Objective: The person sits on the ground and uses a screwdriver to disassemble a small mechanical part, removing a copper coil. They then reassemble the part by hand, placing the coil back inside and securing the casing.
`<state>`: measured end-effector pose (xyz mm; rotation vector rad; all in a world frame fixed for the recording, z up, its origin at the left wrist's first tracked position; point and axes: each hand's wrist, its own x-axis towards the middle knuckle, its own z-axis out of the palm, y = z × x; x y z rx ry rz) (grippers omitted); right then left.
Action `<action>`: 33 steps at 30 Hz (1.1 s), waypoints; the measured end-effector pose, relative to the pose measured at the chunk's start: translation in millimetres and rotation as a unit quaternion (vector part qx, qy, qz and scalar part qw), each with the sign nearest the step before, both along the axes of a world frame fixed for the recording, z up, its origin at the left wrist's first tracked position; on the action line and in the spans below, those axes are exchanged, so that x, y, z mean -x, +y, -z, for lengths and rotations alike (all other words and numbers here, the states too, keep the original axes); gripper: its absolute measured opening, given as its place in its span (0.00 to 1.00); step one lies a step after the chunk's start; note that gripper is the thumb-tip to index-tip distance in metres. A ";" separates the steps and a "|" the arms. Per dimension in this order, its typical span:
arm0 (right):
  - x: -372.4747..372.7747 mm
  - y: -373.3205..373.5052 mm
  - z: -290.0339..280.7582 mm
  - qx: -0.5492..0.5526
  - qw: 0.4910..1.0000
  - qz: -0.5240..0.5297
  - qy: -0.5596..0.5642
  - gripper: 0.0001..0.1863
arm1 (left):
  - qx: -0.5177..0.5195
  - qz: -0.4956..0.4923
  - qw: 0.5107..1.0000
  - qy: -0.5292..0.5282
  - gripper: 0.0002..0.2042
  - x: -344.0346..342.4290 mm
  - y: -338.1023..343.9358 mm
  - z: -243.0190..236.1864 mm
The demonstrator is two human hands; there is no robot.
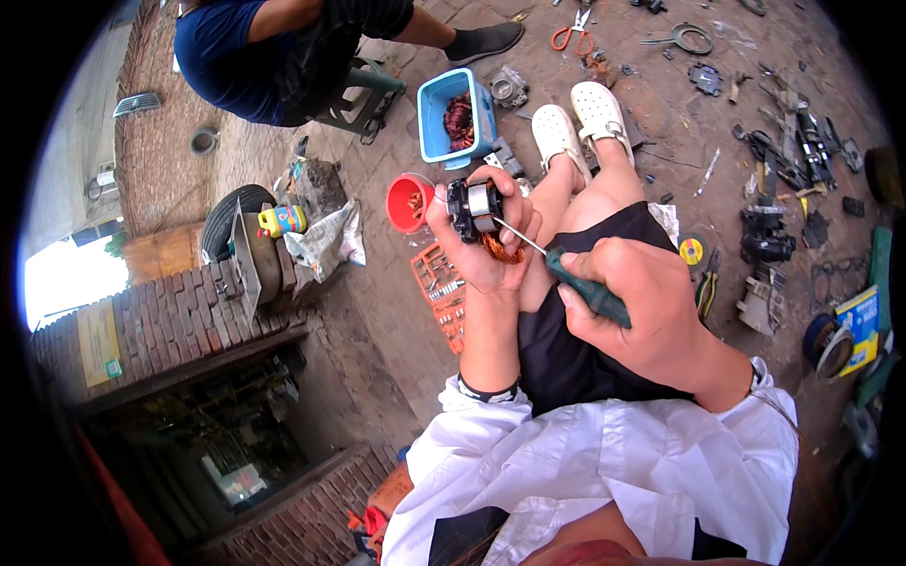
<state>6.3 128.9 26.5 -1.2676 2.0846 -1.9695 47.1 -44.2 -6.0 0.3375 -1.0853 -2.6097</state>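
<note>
Our right hand point(646, 300) is gripping a green-handled screwdriver point(593, 292); our left hand point(485, 269) is clasping a motor stator point(482, 202) just left of our legs. We are judging the stator dense and rigid, its copper windings point(500, 249) easily nicked, so the metal core is offering the safer hold. The palm and fingers are hiding its underside; we cannot tell whether the screwdriver's tip is touching. Beyond, a red bucket point(398, 213) is standing beside a blue bin point(430, 127).
</note>
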 end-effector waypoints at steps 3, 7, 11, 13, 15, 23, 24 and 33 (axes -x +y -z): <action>-7.0 -1.1 3.4 -0.029 0.997 0.035 0.064 0.15 | 0.101 -0.028 0.994 -0.023 0.30 0.1 1.8 0.4; -15.8 -3.3 10.6 -0.018 0.993 0.058 0.097 0.14 | 0.105 -0.047 0.993 -0.016 0.31 2.2 5.9 -0.3; -19.1 -10.3 11.3 0.000 0.992 0.081 0.093 0.13 | 0.095 -0.076 0.993 -0.006 0.30 4.4 7.2 -1.5; -21.7 -14.2 14.2 0.006 0.992 0.087 0.087 0.12 | 0.090 -0.095 0.991 0.001 0.30 6.4 8.3 -1.9; -24.5 -18.7 17.5 0.020 0.991 0.099 0.090 0.12 | 0.083 -0.102 0.991 -0.002 0.30 8.2 9.6 -4.2; -9.1 -12.4 16.8 0.057 0.997 0.044 0.029 0.12 | 0.043 -0.029 0.998 0.024 0.31 2.4 0.3 4.2; -12.1 -14.7 21.0 0.050 0.996 0.055 0.050 0.12 | 0.044 -0.033 0.998 0.021 0.31 2.8 0.0 4.9; -27.2 -35.7 35.6 0.032 0.984 0.118 0.129 0.09 | 0.024 -0.090 0.995 0.016 0.30 8.4 4.1 2.1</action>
